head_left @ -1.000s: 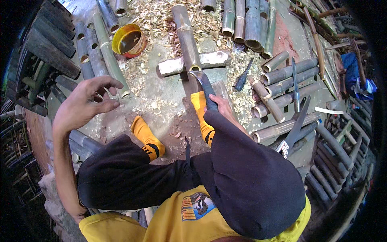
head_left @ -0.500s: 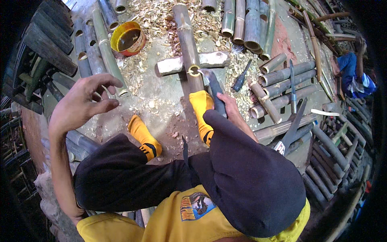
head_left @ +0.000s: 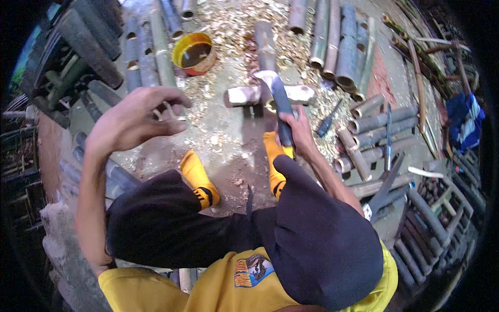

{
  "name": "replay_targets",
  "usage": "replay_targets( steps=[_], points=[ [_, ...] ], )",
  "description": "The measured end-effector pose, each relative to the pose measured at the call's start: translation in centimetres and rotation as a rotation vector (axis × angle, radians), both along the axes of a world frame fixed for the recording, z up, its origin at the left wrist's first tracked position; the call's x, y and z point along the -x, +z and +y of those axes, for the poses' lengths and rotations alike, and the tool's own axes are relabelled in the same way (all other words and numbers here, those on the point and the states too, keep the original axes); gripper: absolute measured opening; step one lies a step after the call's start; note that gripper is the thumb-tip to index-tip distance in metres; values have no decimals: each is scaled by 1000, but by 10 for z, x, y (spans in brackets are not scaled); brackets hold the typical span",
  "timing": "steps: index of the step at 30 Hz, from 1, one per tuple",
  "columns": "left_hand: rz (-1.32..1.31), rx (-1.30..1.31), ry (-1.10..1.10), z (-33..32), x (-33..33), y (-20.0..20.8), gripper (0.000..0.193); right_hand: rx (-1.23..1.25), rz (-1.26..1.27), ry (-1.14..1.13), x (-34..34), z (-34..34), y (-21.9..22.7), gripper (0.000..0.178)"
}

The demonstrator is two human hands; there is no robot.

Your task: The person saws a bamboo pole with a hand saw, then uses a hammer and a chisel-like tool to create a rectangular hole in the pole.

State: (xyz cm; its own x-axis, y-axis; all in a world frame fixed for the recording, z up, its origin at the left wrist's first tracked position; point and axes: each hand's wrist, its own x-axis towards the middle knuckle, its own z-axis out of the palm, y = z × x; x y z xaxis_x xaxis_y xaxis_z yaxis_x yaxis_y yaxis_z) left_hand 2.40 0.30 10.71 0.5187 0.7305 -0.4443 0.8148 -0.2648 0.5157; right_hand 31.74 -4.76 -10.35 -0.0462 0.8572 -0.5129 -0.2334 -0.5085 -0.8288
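My right hand [head_left: 295,126] is wrapped round the dark handle of a hammer-like tool [head_left: 282,104]. Its pale metal head lies over a bamboo tube [head_left: 265,44], beside a cut hole; blur hides whether they touch. The tube rests across a whitish crosspiece [head_left: 244,95], its near end close to my right foot in a yellow sock [head_left: 275,161]. Raised over the ground on the left, my left hand [head_left: 143,117] has bent fingers held apart from the thumb, and I see nothing held in it.
A yellow bucket [head_left: 194,54] with dark contents stands far left of the tube. Bamboo tubes [head_left: 346,52] lie at the far right. A dark-handled pointed tool [head_left: 328,119] and a long saw-like blade [head_left: 387,182] lie on the right. Wood chips [head_left: 228,31] cover the ground. A person in blue [head_left: 464,119] is at the right edge.
The hammer-like tool has risen and swung away from me, its head passing from beside the hole to over the tube. My view has shifted, moving the scene rightward.
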Motion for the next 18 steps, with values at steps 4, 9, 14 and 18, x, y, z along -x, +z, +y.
replay_targets(
  steps=[4, 9, 14, 18],
  points=[
    [-42, 31, 103, 3, 5, 12, 36, -243, 1, 113, 77, 123, -12, 29],
    [-113, -16, 112, 4, 10, 7, 40, -162, -6, 248, 160, 251, -90, 20],
    [-157, 17, 133, 7, 7, -7, 36, -82, -177, 59, 148, 258, -124, 15],
    [-67, 42, 245, -13, 45, 5, 35, -130, 582, 135, 159, 162, -49, 35]
  ],
)
